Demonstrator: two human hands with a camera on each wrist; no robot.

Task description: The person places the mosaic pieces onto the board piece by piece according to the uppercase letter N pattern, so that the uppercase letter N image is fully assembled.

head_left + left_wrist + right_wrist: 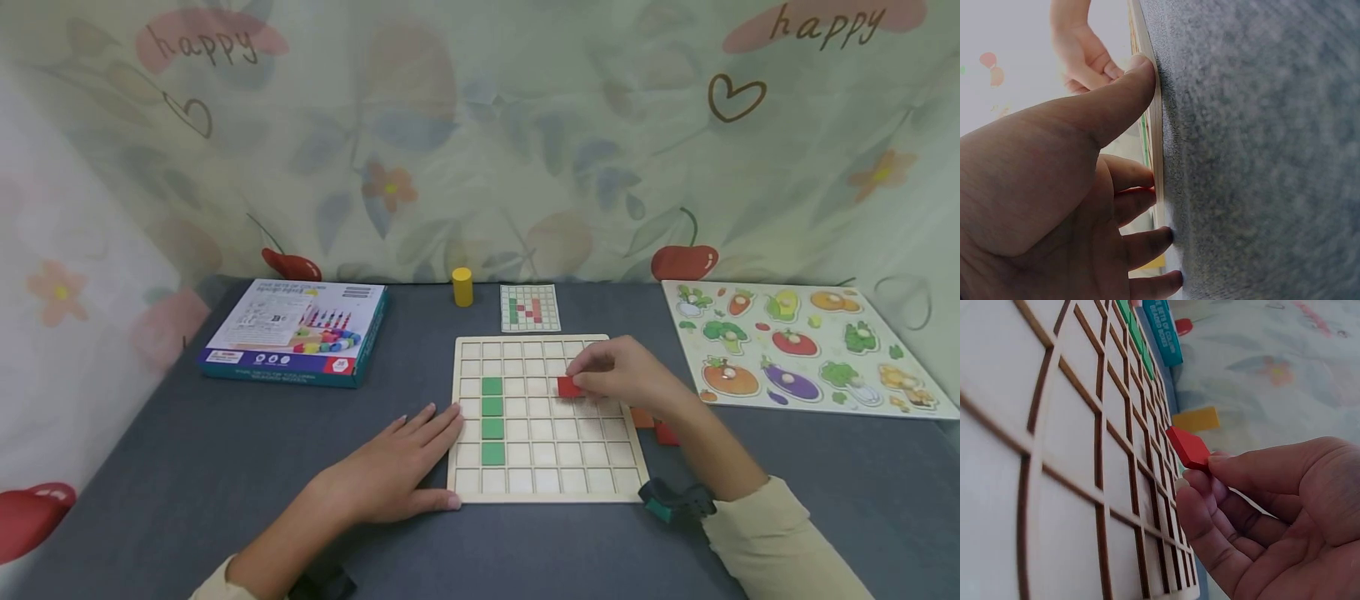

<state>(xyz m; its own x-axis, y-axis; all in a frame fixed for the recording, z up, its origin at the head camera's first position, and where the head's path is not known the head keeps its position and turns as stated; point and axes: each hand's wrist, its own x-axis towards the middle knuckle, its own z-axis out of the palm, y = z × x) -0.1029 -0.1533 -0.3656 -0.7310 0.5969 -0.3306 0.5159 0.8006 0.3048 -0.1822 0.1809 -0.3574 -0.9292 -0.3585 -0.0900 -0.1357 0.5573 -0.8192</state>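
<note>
A wooden grid board point(467, 481) lies flat on the dark table, with several green square tiles point(492, 429) in one column near its left side. My right hand point(628, 377) pinches a red square tile point(1190, 449) between thumb and fingers, just over the board's upper right cells. In the right wrist view the tile is tilted and apart from the grid. My left hand point(393, 467) rests on the table with fingers extended, its thumb point(1129, 87) and fingertips touching the board's left edge. Partly hidden under the right forearm are an orange tile point(642, 418) and another red tile point(666, 433).
Behind the board lies a small pattern card point(530, 308) with green and red squares. A yellow cylinder point(462, 287) stands beside it. At the left is a boxed bead set point(292, 333); at the right, a vegetable puzzle board point(810, 350). A printed cloth hangs behind the table.
</note>
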